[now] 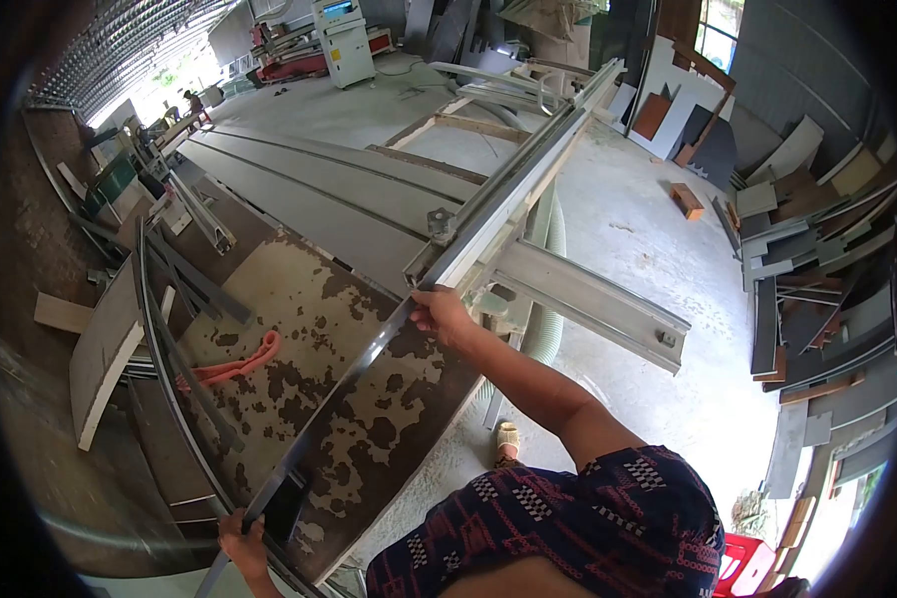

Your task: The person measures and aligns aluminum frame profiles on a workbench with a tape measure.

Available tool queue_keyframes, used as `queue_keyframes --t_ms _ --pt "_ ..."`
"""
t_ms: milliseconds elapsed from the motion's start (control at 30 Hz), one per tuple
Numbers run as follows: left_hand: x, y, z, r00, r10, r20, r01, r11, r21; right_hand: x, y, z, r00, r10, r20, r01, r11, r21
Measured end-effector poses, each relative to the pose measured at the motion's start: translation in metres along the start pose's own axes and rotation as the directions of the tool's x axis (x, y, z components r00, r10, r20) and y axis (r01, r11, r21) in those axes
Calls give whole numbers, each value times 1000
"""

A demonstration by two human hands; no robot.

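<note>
A long, thin grey strip (344,384) runs slantwise over a worn, blotchy table top (379,434). Near the end of a long metal rail (513,189), my right hand (442,314) is closed round the strip's upper part. Lower down at the left, my left hand (241,538) has its fingers wrapped round the same strip, beside a curved dark edge band. A small dark piece (285,506) lies next to the strip near my left hand.
A pink cloth-like strip (231,371) lies on the table top. Boards (110,349) lean at the left. A metal beam (593,304) juts out on the right above a ribbed hose (545,334). Offcuts (817,269) pile up far right. A person (195,108) is in the distance.
</note>
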State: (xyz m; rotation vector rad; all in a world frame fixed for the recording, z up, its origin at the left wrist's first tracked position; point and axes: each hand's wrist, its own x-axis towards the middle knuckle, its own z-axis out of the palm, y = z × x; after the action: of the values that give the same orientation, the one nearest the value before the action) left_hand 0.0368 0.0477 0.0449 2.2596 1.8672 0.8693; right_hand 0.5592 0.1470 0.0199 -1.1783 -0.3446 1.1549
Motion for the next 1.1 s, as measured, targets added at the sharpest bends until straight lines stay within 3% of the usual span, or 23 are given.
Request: queue_keyframes --t_ms 167,267,367,767,1100 --pt "-13 15 -1 1000 -28 6 28 998 51 -1 -4 -3 1000 8 2 -8 1000 -2" --pt "-18 15 -1 996 52 -67 -44 991 124 -2 -6 -4 1000 14 -2 -14 1000 -3" --pt "-15 18 -5 999 -50 -1 50 990 134 -2 -4 -2 1000 8 -7 -8 1000 -5" --pt "-1 24 4 999 -42 35 37 991 127 2 -8 -7 999 39 5 -39 999 33" --pt "8 6 18 983 153 -100 -156 987 -27 5 -5 -9 995 103 2 -103 993 49"
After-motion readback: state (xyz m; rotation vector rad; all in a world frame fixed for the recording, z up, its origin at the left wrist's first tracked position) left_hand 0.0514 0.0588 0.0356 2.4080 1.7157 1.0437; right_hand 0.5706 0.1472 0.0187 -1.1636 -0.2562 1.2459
